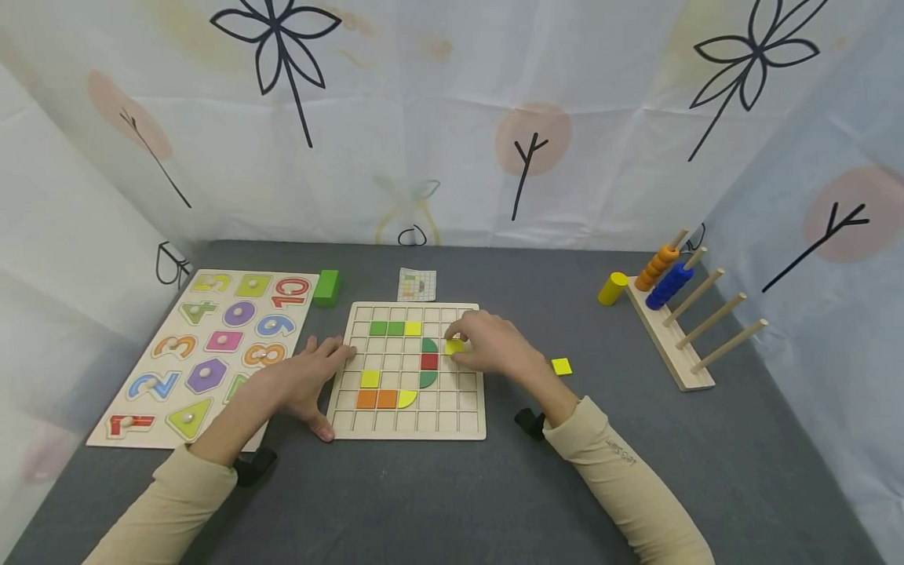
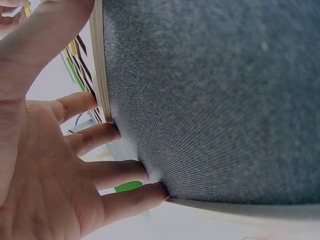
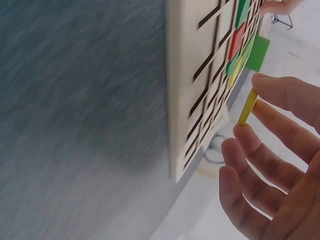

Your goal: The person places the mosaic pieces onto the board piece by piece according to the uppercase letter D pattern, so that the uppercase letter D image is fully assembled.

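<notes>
A square wooden grid board (image 1: 452,424) lies on the table, with green, yellow, red and orange tiles set in some of its cells. My right hand (image 1: 490,343) is over the board's right part and pinches a yellow tile (image 3: 248,107) between thumb and fingers. In the right wrist view the tile is seen edge-on, apart from the board. My left hand (image 1: 308,382) is spread at the board's left edge, thumb at the near corner and fingers touching the side. A loose yellow square tile (image 1: 561,366) lies right of the board, near my right wrist.
A number and shape puzzle board (image 1: 158,337) lies at left, partly under my left arm. Behind are a green block (image 1: 326,288) and a small pattern card (image 1: 417,285). At right stand a yellow cylinder (image 1: 612,289) and a peg rack (image 1: 671,337) with orange and blue beads.
</notes>
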The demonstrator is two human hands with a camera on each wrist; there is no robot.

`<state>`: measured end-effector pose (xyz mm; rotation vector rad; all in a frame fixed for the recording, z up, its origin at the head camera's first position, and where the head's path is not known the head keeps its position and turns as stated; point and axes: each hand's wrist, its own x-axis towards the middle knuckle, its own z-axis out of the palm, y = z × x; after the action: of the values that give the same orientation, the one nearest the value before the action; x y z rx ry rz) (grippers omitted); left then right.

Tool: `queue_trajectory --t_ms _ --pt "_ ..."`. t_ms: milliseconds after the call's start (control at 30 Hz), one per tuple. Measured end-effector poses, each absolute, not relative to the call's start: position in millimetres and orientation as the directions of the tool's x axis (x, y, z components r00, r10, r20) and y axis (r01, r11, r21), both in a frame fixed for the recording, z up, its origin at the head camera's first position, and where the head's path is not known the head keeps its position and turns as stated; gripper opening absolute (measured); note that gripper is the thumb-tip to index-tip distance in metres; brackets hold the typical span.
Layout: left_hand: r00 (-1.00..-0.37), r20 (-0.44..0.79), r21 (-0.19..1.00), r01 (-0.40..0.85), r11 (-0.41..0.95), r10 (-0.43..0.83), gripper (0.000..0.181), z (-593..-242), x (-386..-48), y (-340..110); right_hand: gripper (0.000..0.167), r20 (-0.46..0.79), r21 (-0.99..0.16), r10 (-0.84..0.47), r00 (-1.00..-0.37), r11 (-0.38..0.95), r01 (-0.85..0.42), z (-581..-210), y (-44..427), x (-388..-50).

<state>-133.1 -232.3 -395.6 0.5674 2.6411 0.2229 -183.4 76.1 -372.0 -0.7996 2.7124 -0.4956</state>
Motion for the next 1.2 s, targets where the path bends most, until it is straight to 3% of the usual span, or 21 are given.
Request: queue_trajectory --t_ms 367,767,1200 --pt "-0.828 -0.376 0.235 0.35 0.907 0.416 0.132 -396.8 -133.3 -231.1 0.03 -0.116 -0.414 -0.642 -0.758 0.725 -0.551 -369.8 41.5 -176.6" --pt "-0.826 -0.387 0.231 0.343 0.91 0.41 0.134 -396.4 -134.3 -231.1 0.032 -0.161 -0.435 -0.654 -0.739 0.719 -0.542 -375.1 6.5 -178.4" --pt "-0.819 -0.395 0.229 0.351 0.908 0.417 0.134 -395.4 -135.3 -231.8 0.031 -0.2 -0.384 -0.668 -0.717 0.727 -0.57 -381.2 -33.4 -178.3"
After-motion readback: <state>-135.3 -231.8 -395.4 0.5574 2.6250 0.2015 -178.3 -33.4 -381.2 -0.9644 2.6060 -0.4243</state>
